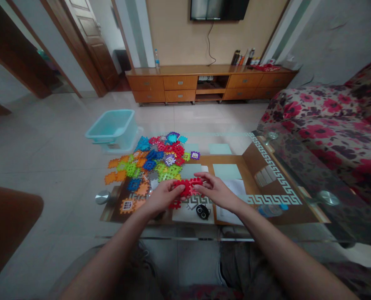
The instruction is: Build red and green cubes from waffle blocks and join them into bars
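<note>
Two hands right on the linked red plastic pieces [188, 187], working just in from the near edge of the worktop [173, 238]!

The left hand [162, 197] and right hand [215, 191] come in from opposite ends, their fingers curled and closed on the red pieces, so both have hold of them. These look light and stiff, and the notched outer edges seem the surest place to grip, since the smooth plastic faces could slip. A heap of multicoloured plastic pieces [150, 160] sits just beyond the left fingers, with a loose red piece [174, 204] just below them. A small black object [202, 211] lies just below the right fingers, papers [232, 187] lie off to their right, and the worktop's glass edge runs close below both hands.
</note>
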`<state>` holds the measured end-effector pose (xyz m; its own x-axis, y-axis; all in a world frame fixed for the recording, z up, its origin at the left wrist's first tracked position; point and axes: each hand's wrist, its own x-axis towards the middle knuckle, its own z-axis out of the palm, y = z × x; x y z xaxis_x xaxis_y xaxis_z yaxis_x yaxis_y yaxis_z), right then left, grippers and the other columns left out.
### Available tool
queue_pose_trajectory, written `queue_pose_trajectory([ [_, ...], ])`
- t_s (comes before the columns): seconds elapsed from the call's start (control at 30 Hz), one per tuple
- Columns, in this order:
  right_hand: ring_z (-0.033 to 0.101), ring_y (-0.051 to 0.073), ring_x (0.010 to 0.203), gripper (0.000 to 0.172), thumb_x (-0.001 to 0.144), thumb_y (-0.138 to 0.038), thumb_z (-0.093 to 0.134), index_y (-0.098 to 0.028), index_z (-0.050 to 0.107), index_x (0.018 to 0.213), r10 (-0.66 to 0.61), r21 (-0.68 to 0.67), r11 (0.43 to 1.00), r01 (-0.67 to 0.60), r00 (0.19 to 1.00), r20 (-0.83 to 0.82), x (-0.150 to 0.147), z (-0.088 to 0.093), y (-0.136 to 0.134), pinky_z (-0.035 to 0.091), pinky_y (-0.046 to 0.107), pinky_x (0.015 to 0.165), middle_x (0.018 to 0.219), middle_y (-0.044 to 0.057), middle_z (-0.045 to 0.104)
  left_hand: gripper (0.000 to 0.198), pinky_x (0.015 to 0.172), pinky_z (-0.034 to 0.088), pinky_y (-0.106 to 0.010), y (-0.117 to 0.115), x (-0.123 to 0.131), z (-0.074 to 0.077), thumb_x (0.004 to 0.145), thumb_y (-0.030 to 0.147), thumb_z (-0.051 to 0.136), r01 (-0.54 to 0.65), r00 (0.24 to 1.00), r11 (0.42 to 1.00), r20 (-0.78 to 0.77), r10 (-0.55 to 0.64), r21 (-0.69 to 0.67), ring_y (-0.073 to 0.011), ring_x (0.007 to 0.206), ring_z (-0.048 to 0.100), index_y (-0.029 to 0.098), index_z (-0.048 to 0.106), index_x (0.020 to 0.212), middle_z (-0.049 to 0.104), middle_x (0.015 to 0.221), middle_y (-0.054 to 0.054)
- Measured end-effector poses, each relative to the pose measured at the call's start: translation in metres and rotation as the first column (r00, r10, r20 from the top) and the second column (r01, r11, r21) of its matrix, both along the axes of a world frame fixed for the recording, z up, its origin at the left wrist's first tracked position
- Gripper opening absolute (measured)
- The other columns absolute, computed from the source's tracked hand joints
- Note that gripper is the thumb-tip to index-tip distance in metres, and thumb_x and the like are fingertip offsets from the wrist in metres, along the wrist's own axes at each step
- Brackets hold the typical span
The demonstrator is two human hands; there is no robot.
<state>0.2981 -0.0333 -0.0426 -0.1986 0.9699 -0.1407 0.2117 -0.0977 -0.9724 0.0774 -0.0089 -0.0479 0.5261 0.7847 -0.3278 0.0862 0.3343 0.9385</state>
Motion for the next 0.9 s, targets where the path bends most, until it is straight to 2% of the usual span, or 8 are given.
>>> queue_pose_trajectory([
  [0.07, 0.065, 0.015, 0.076, 0.042, 0.081, -0.045, 0.071, -0.016, 0.063, 0.110, -0.031, -0.125, 0.992, 0.015, 0.991, -0.130, 0.002, 0.000, 0.004, 0.053, 0.030, 0.071, 0.093, 0.005, 0.071, 0.036, 0.059, 0.050, -0.022, 0.000, 0.000, 0.003, 0.082, 0.048, 0.072, 0.009, 0.999, 1.000, 0.031, -0.009, -0.025, -0.0129, 0.063, 0.063, 0.015, 0.069, 0.095, 0.069, 0.075, -0.003],
  [0.17, 0.063, 0.013, 0.067, 0.042, 0.074, -0.048, 0.079, -0.016, 0.068, 0.099, -0.068, -0.201, 0.979, 0.028, 0.978, -0.195, 0.007, 0.002, 0.007, 0.050, 0.027, 0.065, 0.078, 0.002, 0.071, 0.033, 0.063, 0.053, -0.024, -0.001, 0.002, 0.010, 0.080, 0.047, 0.074, 0.021, 0.994, 0.996, 0.110, -0.012, -0.083, -0.0127, 0.064, 0.064, 0.016, 0.069, 0.089, 0.070, 0.077, -0.003],
  [0.33, 0.065, 0.014, 0.070, 0.042, 0.073, -0.046, 0.081, -0.018, 0.069, 0.102, -0.091, -0.255, 0.967, 0.014, 0.952, -0.292, 0.010, 0.004, 0.006, 0.051, 0.027, 0.066, 0.083, 0.003, 0.074, 0.038, 0.068, 0.055, -0.024, -0.002, 0.003, 0.017, 0.076, 0.048, 0.078, 0.027, 0.984, 0.985, 0.178, 0.004, -0.172, -0.0138, 0.069, 0.067, 0.016, 0.071, 0.094, 0.073, 0.081, -0.005],
  [0.43, 0.064, 0.013, 0.066, 0.037, 0.073, -0.044, 0.080, -0.017, 0.070, 0.097, -0.096, -0.191, 0.980, 0.058, 0.977, -0.193, 0.006, 0.001, 0.006, 0.051, 0.027, 0.063, 0.078, 0.002, 0.072, 0.037, 0.068, 0.055, -0.024, 0.000, 0.002, 0.014, 0.078, 0.047, 0.077, 0.019, 0.993, 0.991, 0.121, -0.003, -0.129, -0.0146, 0.071, 0.068, 0.014, 0.072, 0.093, 0.074, 0.083, -0.006],
  [0.53, 0.063, 0.013, 0.064, 0.033, 0.073, -0.042, 0.080, -0.016, 0.070, 0.091, -0.124, -0.105, 0.988, 0.114, 0.988, -0.094, 0.001, -0.002, 0.007, 0.051, 0.027, 0.062, 0.077, 0.002, 0.070, 0.035, 0.064, 0.055, -0.023, 0.002, 0.002, 0.009, 0.078, 0.048, 0.076, 0.001, 0.999, 0.997, 0.051, 0.003, -0.074, -0.0137, 0.066, 0.066, 0.015, 0.072, 0.091, 0.074, 0.080, -0.004],
  [0.67, 0.064, 0.013, 0.065, 0.033, 0.074, -0.041, 0.079, -0.016, 0.070, 0.092, -0.144, -0.122, 0.984, 0.131, 0.984, -0.102, 0.006, 0.001, 0.009, 0.051, 0.026, 0.062, 0.078, 0.003, 0.072, 0.034, 0.064, 0.056, -0.023, 0.005, -0.003, 0.008, 0.078, 0.047, 0.077, -0.021, 0.997, 0.996, 0.071, 0.027, -0.082, -0.0142, 0.068, 0.068, 0.015, 0.072, 0.087, 0.073, 0.079, -0.005],
  [0.8, 0.065, 0.014, 0.066, 0.033, 0.077, -0.042, 0.076, -0.016, 0.070, 0.096, -0.192, -0.157, 0.972, 0.175, 0.976, -0.105, 0.028, 0.003, 0.013, 0.052, 0.026, 0.059, 0.083, 0.005, 0.074, 0.035, 0.076, 0.058, -0.026, 0.013, -0.016, 0.012, 0.078, 0.043, 0.079, -0.166, 0.972, 0.979, 0.145, 0.182, -0.117, -0.0187, 0.084, 0.073, 0.011, 0.070, 0.091, 0.075, 0.089, -0.010],
  [0.9, 0.066, 0.015, 0.066, 0.025, 0.084, -0.036, 0.068, -0.015, 0.069, 0.097, -0.102, -0.133, 0.985, 0.108, 0.993, 0.055, 0.036, -0.006, 0.014, 0.052, 0.026, 0.059, 0.081, 0.006, 0.075, 0.031, 0.079, 0.058, -0.026, 0.018, -0.021, 0.011, 0.080, 0.037, 0.080, -0.269, 0.947, 0.953, 0.145, 0.288, -0.137, -0.0178, 0.083, 0.074, 0.010, 0.069, 0.091, 0.075, 0.088, -0.010],
])
